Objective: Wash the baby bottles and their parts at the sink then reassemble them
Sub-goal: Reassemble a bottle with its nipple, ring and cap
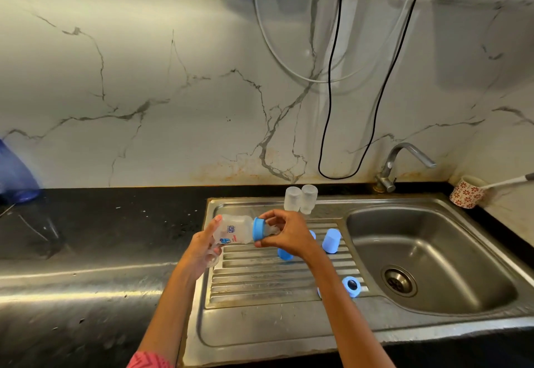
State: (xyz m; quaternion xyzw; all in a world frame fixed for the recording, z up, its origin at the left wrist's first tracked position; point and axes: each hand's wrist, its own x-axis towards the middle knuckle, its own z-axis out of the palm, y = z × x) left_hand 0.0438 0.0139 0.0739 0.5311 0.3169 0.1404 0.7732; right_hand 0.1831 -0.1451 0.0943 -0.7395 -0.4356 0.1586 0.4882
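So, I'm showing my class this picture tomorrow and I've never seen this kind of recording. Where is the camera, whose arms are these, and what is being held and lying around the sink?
There is no machine here. One wide-angle camera sits on a person's head and looks down at their own bare hands. The left hand holds a clear baby bottle sideways by its body. The fingers of the right hand grip the blue ring on its neck. They work above the steel drainboard beside the sink basin. On the drainboard lie a blue cap, a loose blue ring and another blue piece, partly hidden. Two clear bottles stand at the back, near the tap.
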